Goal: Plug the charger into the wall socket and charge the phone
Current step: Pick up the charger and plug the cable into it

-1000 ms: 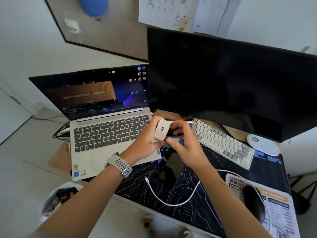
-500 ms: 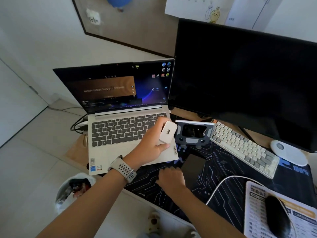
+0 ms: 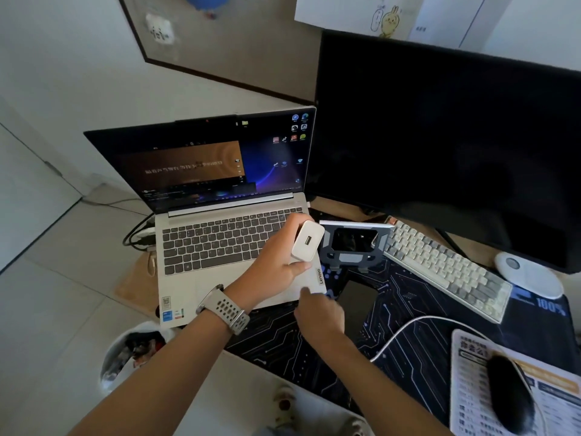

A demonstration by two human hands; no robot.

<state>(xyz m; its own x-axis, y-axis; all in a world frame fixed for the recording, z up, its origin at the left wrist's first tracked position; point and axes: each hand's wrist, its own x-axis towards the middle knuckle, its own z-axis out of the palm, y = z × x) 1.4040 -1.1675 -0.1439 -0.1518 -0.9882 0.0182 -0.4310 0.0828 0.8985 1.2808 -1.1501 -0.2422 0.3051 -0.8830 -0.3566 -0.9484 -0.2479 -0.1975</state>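
My left hand [image 3: 276, 265] holds a white charger brick [image 3: 307, 243] upright over the laptop's right front corner, its USB port facing me. My right hand [image 3: 319, 313] is lower, on the dark desk mat [image 3: 408, 360], fingers closed around the end of the white cable [image 3: 405, 325], which runs out from under my forearm and curves right. A dark phone [image 3: 358, 297] lies flat on the mat just right of that hand, below an empty grey phone stand [image 3: 352, 247]. A white wall socket [image 3: 160, 31] sits high on the wall at the upper left.
An open laptop [image 3: 220, 247] is on the left, with a large dark monitor [image 3: 440, 136] behind and a white keyboard [image 3: 446, 269] to the right. A black mouse [image 3: 509, 394] rests on a printed pad. A waste bin [image 3: 132, 350] stands on the floor.
My right hand left the charger and dropped to the mat by the cable's end. The left hand kept the charger and turned its port toward me. The view shifted left.
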